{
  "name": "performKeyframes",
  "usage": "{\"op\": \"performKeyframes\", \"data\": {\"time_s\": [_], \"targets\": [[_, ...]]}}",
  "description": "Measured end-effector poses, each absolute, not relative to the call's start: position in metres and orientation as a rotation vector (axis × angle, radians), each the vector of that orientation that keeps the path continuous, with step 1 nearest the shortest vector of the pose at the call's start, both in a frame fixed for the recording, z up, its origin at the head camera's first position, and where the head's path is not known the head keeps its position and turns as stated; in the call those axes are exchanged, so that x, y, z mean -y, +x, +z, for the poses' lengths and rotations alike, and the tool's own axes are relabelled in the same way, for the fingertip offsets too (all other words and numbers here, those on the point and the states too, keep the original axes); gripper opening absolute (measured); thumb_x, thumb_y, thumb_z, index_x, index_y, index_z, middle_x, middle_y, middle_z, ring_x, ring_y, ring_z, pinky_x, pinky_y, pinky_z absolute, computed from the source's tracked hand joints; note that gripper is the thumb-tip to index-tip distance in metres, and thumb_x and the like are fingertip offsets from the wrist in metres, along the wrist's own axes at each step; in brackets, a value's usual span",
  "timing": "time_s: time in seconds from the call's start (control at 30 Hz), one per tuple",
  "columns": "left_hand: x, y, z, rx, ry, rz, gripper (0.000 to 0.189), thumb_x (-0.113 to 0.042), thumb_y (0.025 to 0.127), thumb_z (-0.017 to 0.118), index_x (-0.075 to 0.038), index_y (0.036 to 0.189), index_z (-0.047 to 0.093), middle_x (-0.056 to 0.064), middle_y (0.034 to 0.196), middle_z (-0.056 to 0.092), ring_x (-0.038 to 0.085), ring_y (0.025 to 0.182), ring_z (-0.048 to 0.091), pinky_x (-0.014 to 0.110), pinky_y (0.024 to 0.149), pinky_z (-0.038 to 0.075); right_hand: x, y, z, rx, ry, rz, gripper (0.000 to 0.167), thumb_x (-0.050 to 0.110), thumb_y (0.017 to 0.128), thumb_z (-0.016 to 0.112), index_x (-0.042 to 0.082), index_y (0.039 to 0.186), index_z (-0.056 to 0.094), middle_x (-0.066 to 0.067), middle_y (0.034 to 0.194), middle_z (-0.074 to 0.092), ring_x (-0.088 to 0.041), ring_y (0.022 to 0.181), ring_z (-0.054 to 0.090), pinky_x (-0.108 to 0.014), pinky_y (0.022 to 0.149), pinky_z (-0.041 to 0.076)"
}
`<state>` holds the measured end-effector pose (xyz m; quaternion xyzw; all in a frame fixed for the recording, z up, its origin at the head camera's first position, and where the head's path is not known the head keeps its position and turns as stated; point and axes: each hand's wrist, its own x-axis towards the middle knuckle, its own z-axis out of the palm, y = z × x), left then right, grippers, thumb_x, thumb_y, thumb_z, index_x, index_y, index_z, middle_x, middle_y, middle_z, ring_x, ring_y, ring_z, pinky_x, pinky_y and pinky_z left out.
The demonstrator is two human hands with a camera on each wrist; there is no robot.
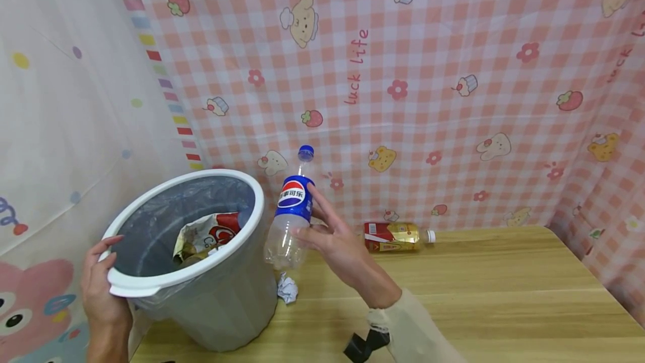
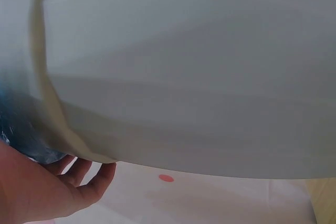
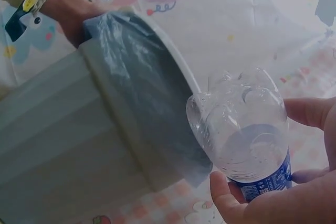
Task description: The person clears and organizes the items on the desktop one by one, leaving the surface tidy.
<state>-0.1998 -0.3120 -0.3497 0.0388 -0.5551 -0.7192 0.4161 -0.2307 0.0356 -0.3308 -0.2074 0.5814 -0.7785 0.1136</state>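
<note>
My right hand grips an empty clear plastic bottle with a blue label and blue cap, held upright and slightly tilted just right of the trash can. In the right wrist view the bottle's ridged base faces the camera, with fingers around the label. My left hand holds the white rim of the grey trash can, which leans toward me. A plastic bag lines the can. Inside lies a crumpled red and white wrapper. The left wrist view shows mostly the can's side, with left fingers at its edge.
A crumpled white paper ball lies on the wooden table beside the can. Farther back, a red and gold bottle with a white cap lies on its side near the pink checked curtain.
</note>
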Motion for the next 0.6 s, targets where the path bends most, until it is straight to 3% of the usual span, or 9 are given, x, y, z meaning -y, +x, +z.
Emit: {"op": "performKeyframes", "data": {"time_s": [0.6], "targets": [[0.311, -0.200, -0.349, 1.375, 0.082, -1.824, 0.033, -0.007, 0.099, 0.035, -0.005, 0.108, 0.067, 0.007, 0.116, 0.059, 0.017, 0.107, 0.052, 0.018, 0.085, 0.041, -0.006, -0.226, -0.294, -1.592, -0.763, -2.236, 0.077, 0.013, 0.096, 0.061, 0.037, 0.157, 0.019, -0.014, 0.158, 0.025, -0.034, 0.138, 0.040, -0.048, 0.108, 0.041]]}}
